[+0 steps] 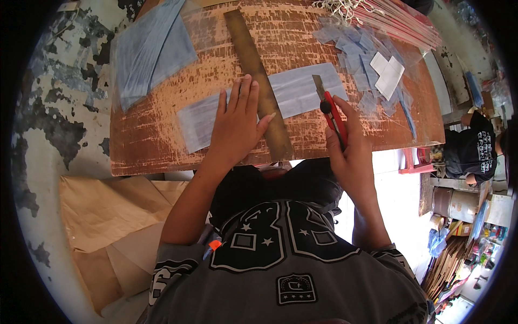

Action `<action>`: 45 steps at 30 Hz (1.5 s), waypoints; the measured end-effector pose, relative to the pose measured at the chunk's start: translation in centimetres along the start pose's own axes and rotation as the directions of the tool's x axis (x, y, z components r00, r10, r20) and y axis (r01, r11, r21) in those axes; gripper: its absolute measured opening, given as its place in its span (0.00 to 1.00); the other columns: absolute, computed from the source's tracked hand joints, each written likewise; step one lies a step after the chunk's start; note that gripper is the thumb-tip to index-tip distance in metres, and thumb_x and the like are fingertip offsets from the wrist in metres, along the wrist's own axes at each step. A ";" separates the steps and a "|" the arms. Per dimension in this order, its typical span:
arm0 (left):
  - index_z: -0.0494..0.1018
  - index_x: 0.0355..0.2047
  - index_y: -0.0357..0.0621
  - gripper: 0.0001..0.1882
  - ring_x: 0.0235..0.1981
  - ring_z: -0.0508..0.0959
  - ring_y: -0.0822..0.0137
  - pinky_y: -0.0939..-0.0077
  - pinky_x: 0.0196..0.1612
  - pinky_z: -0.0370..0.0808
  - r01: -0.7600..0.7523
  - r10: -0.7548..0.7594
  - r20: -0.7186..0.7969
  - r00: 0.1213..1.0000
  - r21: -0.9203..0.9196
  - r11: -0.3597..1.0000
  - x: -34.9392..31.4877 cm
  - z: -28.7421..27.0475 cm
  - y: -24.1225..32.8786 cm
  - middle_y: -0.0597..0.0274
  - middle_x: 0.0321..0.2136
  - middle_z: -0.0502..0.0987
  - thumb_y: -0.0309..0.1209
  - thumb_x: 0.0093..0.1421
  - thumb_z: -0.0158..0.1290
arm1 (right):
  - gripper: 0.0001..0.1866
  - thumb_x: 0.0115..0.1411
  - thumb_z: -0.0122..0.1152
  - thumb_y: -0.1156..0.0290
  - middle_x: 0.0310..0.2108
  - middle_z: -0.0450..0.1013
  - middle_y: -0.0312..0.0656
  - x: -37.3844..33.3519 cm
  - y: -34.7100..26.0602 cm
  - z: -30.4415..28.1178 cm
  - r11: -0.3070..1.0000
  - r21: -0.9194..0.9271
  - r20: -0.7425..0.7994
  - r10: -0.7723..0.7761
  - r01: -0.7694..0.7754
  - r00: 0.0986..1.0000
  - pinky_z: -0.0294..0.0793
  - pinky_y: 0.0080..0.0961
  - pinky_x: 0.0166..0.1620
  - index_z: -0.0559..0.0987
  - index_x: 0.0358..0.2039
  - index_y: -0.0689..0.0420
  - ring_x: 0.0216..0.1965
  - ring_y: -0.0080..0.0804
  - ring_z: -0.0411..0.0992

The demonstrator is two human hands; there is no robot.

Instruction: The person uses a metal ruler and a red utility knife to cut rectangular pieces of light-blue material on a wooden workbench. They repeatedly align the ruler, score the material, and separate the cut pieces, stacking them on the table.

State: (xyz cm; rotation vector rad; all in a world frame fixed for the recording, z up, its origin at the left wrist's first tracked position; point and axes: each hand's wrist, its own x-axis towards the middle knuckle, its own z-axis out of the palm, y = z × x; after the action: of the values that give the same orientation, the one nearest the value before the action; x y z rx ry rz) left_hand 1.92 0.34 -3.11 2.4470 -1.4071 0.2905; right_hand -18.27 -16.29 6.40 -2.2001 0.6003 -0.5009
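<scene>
A strip of thin, pale bluish plastic sheeting (pixel 310 89) lies flat on the worn wooden table. Across it runs a long brownish metal ruler (pixel 265 94). My left hand (pixel 236 120) rests flat on the strip's left part, fingers stretched out and the thumb touching the ruler. To the right of the ruler, my right hand (pixel 352 143) is wrapped round a red and black utility knife (pixel 334 119). Its blade (pixel 318 83) is out, over or near the strip's right end; whether it touches the sheet I cannot tell.
Stacked bluish plastic sheets (pixel 156 62) lie at the table's far left. Cut plastic scraps (pixel 353 48) and folded white pieces (pixel 391 75) are at the right, below a bundle of red-pink strands (pixel 402 24). Brown paper (pixel 108 210) sits left of me; another person (pixel 469 146) is at right.
</scene>
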 end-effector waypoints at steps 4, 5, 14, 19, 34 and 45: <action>0.55 0.78 0.34 0.42 0.80 0.55 0.44 0.40 0.80 0.50 0.001 -0.001 0.011 1.000 0.001 1.000 -0.1 0.0 0.0 0.41 0.79 0.55 0.53 0.77 0.49 | 0.31 0.72 0.57 0.77 0.43 0.83 0.60 -0.2 0.7 0.2 0.999 0.028 0.019 0.018 -0.019 1.000 0.81 0.44 0.43 0.66 0.74 0.52 0.39 0.57 0.85; 0.55 0.78 0.35 0.42 0.80 0.55 0.44 0.40 0.80 0.49 0.002 -0.002 0.011 1.000 0.001 1.000 -0.1 0.1 0.0 0.41 0.79 0.55 0.53 0.77 0.48 | 0.31 0.72 0.57 0.77 0.43 0.83 0.60 -0.2 0.8 0.3 0.999 0.031 0.012 0.010 -0.010 1.000 0.81 0.45 0.43 0.66 0.74 0.52 0.39 0.57 0.85; 0.54 0.79 0.38 0.41 0.81 0.53 0.45 0.41 0.81 0.47 0.031 -0.031 0.040 0.999 -0.017 0.999 -0.2 -0.2 0.1 0.43 0.80 0.54 0.53 0.78 0.48 | 0.32 0.72 0.58 0.76 0.45 0.83 0.61 -0.3 2.1 0.9 0.999 0.049 0.007 0.000 -0.001 1.000 0.81 0.47 0.44 0.65 0.75 0.52 0.40 0.59 0.85; 0.54 0.79 0.37 0.41 0.81 0.52 0.46 0.42 0.81 0.46 0.033 -0.031 0.055 0.998 -0.032 0.999 0.1 -0.5 0.2 0.43 0.80 0.53 0.52 0.78 0.47 | 0.32 0.72 0.58 0.76 0.48 0.83 0.62 -0.4 2.9 0.9 0.998 0.047 -0.038 -0.039 0.040 0.999 0.81 0.46 0.47 0.64 0.75 0.53 0.42 0.60 0.85; 0.51 0.80 0.37 0.40 0.82 0.49 0.45 0.42 0.82 0.43 0.032 -0.028 0.101 0.994 -0.042 0.999 0.1 -0.7 0.1 0.43 0.81 0.51 0.51 0.79 0.45 | 0.34 0.70 0.57 0.80 0.51 0.82 0.60 -1.2 4.0 1.1 0.988 0.144 -0.046 0.057 -0.050 0.997 0.81 0.42 0.50 0.64 0.75 0.54 0.46 0.55 0.85; 0.51 0.80 0.38 0.41 0.82 0.48 0.46 0.41 0.82 0.42 0.039 -0.033 0.106 0.994 -0.056 0.998 0.2 -0.9 0.1 0.45 0.81 0.51 0.51 0.79 0.45 | 0.34 0.71 0.59 0.77 0.49 0.82 0.60 -0.6 2.9 1.1 0.982 0.151 0.022 0.109 -0.112 0.994 0.82 0.43 0.46 0.63 0.76 0.52 0.41 0.54 0.86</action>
State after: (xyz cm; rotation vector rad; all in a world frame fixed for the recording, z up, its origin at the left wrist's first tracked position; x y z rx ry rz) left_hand 1.89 0.48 -2.24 2.4694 -1.3907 0.1125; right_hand -18.91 -16.99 3.42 -2.0130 0.6514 -0.4573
